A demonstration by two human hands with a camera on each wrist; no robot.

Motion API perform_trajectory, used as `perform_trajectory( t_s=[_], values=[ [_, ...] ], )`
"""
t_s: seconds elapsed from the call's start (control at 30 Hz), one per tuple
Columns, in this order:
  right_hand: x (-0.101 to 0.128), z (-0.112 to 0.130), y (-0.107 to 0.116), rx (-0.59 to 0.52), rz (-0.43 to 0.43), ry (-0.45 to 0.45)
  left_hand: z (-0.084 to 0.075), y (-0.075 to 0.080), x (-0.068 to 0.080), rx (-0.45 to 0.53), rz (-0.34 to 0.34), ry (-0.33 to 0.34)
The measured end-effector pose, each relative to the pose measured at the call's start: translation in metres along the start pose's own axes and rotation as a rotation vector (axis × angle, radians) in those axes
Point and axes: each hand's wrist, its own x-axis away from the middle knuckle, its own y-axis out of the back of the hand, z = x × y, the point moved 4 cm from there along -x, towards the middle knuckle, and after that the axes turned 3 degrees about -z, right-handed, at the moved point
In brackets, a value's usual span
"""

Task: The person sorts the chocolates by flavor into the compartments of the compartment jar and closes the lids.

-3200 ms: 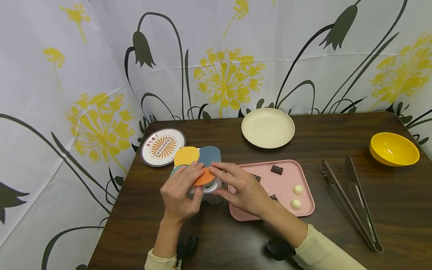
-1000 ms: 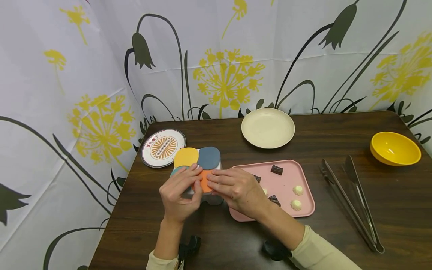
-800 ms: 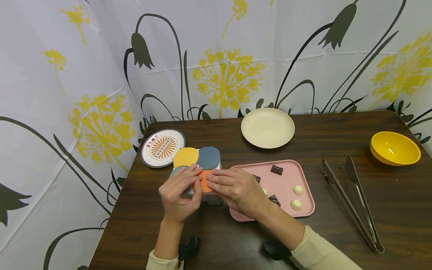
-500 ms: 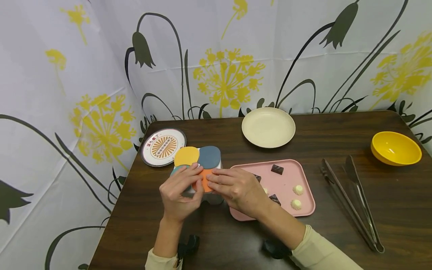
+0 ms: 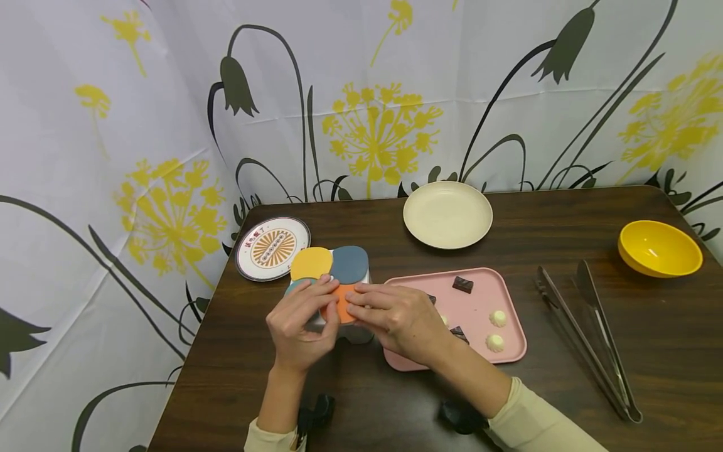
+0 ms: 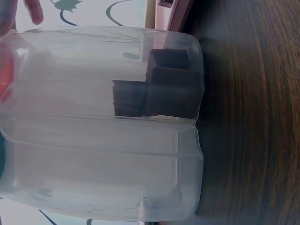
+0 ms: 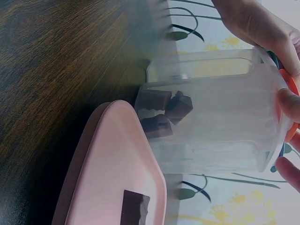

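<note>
Both hands are at the orange lid (image 5: 341, 302) of the clear box (image 5: 354, 326), which stands on the table (image 5: 565, 389) just left of the pink tray (image 5: 480, 301); this looks like the closing of that compartment (brown chocolates (image 7: 164, 112) show inside), and the next move likely calls for even downward pressure. The left hand (image 5: 299, 326) has its fingers curled round the box's near side, fingertips on the lid. The right hand (image 5: 398, 320) lays nearly straight fingers on the lid's edge, thumb below.
</note>
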Motion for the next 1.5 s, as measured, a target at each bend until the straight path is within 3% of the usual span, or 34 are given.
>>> perform_trajectory(
  t_s=[0.4,0.73,0.97,1.27,1.5],
  values=[
    [-0.002,0.002,0.000,-0.017,-0.042,-0.050,-0.001,0.000,0.002,-0.038,0.012,-0.003],
    [-0.007,0.002,0.001,0.005,-0.029,-0.034,-0.007,0.002,0.001,-0.094,-0.011,-0.053],
    [-0.011,0.001,0.001,-0.001,0.009,-0.008,-0.008,0.013,0.000,-0.142,0.051,-0.064],
    [-0.011,-0.009,0.004,0.071,0.060,-0.017,-0.006,0.027,0.002,-0.022,0.185,-0.010],
    [-0.011,-0.012,0.003,0.121,0.094,-0.011,-0.010,0.033,0.003,-0.002,0.305,-0.003]
  ],
)
